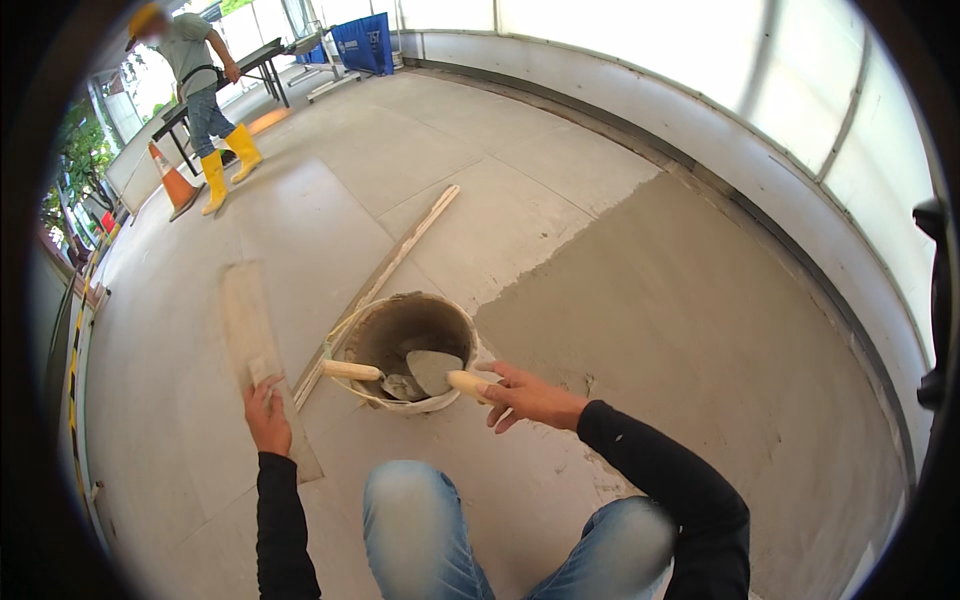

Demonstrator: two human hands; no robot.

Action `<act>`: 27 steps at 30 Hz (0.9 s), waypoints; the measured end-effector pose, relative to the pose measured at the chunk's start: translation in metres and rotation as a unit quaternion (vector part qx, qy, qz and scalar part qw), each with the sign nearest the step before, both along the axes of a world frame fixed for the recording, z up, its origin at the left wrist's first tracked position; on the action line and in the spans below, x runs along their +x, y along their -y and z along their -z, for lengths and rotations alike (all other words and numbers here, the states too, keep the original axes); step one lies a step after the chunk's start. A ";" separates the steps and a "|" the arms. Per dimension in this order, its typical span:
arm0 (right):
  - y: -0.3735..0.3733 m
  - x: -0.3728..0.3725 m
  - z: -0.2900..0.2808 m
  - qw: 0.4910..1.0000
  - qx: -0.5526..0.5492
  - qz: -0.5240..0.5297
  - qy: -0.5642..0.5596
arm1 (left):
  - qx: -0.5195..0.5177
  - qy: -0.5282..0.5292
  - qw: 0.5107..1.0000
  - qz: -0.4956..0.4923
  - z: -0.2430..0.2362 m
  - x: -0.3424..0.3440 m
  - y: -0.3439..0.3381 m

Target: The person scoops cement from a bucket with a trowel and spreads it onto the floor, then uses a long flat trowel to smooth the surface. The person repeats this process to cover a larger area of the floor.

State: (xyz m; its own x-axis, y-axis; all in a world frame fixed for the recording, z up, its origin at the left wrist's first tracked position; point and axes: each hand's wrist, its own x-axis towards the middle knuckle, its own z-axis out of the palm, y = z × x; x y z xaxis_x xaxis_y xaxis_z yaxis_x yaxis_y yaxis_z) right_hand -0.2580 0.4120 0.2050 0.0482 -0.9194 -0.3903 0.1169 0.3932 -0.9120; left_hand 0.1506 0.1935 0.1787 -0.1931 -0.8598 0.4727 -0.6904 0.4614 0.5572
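Observation:
My left hand (pixel 268 418) is closed on the grip of a long wooden float (pixel 246 315), which lies along the floor to the left of the bucket. In my right hand (pixel 532 393) is the pale wooden handle of a trowel (pixel 433 371). Its grey, mortar-smeared blade reaches over the near right rim of a dirty round bucket (pixel 405 318). A second trowel (pixel 352 370) rests in the bucket, its wooden handle sticking out over the left rim and its blade low inside.
Wet grey mortar (pixel 690 350) covers the floor at right, beside a low wall. A wooden straightedge (pixel 425 222) lies behind the bucket. Far left, a person (pixel 196 70) in yellow boots stands near an orange cone (pixel 174 182), a black table (pixel 262 62) and a blue barrier (pixel 362 46).

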 end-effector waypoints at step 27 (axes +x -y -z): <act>-0.365 0.070 0.231 0.838 0.203 0.418 -0.286 | 0.125 0.212 0.909 0.338 0.056 -0.186 0.075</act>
State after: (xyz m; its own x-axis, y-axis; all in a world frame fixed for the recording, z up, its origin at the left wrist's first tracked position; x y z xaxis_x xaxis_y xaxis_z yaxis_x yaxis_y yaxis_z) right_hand -0.1880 0.7772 -0.0262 -0.8485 -0.3248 -0.4178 0.0947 0.6836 -0.7237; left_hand -0.0358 0.1180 0.1231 -0.8356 -0.5479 0.0398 -0.4737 0.7554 0.4528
